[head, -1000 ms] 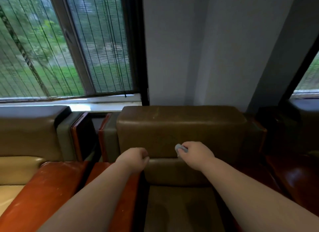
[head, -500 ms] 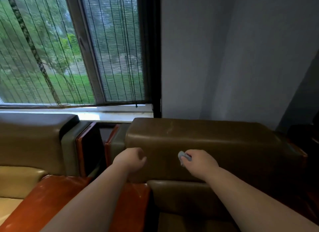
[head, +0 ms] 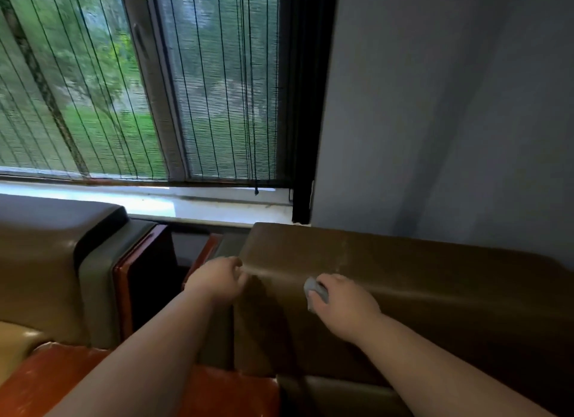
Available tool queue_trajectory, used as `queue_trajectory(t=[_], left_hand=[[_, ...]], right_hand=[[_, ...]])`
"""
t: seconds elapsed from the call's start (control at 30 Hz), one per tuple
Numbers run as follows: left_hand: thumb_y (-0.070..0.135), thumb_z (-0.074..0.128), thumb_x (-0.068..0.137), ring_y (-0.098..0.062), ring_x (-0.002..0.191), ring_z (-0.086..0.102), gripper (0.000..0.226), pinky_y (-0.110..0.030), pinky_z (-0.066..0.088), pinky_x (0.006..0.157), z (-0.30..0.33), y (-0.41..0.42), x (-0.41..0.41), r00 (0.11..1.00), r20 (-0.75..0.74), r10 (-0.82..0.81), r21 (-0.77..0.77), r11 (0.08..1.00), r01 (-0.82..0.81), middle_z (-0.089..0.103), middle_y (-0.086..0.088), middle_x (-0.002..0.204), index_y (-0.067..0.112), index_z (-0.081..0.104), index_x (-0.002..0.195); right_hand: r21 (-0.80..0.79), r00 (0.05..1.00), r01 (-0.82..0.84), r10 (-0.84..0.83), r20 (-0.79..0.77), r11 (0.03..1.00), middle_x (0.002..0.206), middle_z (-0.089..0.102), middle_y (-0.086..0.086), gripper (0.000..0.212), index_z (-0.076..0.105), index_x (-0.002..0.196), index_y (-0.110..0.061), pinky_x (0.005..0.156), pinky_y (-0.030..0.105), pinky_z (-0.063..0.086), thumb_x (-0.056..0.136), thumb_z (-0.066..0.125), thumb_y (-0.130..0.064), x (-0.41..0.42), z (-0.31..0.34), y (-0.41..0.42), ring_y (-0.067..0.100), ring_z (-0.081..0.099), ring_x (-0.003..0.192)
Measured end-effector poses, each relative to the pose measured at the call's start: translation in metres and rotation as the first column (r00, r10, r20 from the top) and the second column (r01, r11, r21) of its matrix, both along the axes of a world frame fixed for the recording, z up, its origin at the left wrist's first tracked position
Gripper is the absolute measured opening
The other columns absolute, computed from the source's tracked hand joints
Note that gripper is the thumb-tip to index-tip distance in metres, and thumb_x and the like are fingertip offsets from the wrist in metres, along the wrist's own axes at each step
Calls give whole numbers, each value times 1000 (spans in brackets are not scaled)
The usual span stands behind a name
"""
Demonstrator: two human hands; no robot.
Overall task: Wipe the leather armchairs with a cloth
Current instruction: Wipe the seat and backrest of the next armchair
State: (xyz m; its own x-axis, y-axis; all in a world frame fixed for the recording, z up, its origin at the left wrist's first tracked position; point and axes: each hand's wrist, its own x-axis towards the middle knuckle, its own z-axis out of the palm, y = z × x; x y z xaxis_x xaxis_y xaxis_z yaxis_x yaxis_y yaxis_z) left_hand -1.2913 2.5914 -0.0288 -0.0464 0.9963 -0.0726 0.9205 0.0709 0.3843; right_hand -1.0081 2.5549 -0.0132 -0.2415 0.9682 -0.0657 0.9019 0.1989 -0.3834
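Cloth pressed on the armchair backrest

The right hand (head: 344, 305) grips a small grey cloth (head: 315, 290) against the brown leather armchair (head: 419, 280) backrest's upper front edge; the left hand (head: 217, 281), fingers curled, grips its left corner. No readable writing.

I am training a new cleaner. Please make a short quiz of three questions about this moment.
1. True or false: the cloth is in the left hand.
2. Which part of the brown armchair does the right hand work on: A seat, B backrest, C armrest?
3. What hangs in front of the window?

Key: 1 false, the right hand grips it. 2 B. 3 A thin roller blind.
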Motion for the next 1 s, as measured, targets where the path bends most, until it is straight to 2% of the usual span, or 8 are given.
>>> queue_trajectory(t=[0.17,0.3,0.4,0.57,0.7,0.77,0.9,1.0], left_hand=[[59,47,104,-18,131,57,51,-43,49,109,-47,72,-27,1000,1,-31,70,997,30,58,2,146,33,50,147],[71,28,102,-20,156,30,76,-45,26,128,-101,110,-47,990,-49,-129,80,988,133,32,1,170,32,23,167],[80,6,96,-18,157,28,93,-45,17,130,-132,133,-59,961,-28,-276,214,937,276,36,-2,169,24,27,166],[74,12,100,-19,156,31,89,-47,20,129,-151,158,-65,933,-2,-359,299,891,343,40,-2,166,18,33,165],[70,20,98,-19,157,27,86,-48,17,130,-159,156,-69,930,0,-367,263,897,354,39,0,167,19,28,166],[71,19,97,-18,158,26,87,-48,16,130,-160,153,-69,933,10,-358,267,900,343,38,2,168,20,25,167],[70,20,98,-20,158,28,86,-49,18,130,-161,158,-74,932,7,-364,288,893,346,40,0,167,19,28,166],[69,23,98,-20,157,29,84,-50,19,129,-165,158,-75,930,15,-368,296,890,348,41,0,166,20,28,166]], right_hand=[[174,988,-95,72,134,980,130,50,-7,44,44,143,-33,105,39,42,106,31,-53,-55,-40,58,16,48,119],[215,955,-205,147,258,955,139,47,-2,49,42,145,-28,113,42,40,103,29,-49,-86,-75,84,22,45,129],[231,936,-224,143,323,947,160,41,3,61,41,154,-20,126,44,24,101,33,-50,-104,-97,105,30,36,150],[136,926,-294,247,284,946,174,9,-1,70,21,165,-22,129,41,-4,106,21,-58,-141,-94,174,23,2,160],[-69,952,-111,126,278,991,174,-8,-3,68,4,167,-28,130,43,-2,108,14,-60,-156,-87,276,23,-10,160],[-67,951,-46,65,303,997,174,-8,-3,66,4,167,-28,130,43,-2,108,13,-58,-159,-90,297,24,-9,160],[33,907,-283,256,334,959,172,-7,-9,63,5,166,-30,130,43,2,108,9,-54,-155,-90,230,18,-10,159],[93,887,-336,282,366,937,173,17,-1,69,26,164,-23,126,44,12,103,29,-54,-144,-98,160,24,11,160]])
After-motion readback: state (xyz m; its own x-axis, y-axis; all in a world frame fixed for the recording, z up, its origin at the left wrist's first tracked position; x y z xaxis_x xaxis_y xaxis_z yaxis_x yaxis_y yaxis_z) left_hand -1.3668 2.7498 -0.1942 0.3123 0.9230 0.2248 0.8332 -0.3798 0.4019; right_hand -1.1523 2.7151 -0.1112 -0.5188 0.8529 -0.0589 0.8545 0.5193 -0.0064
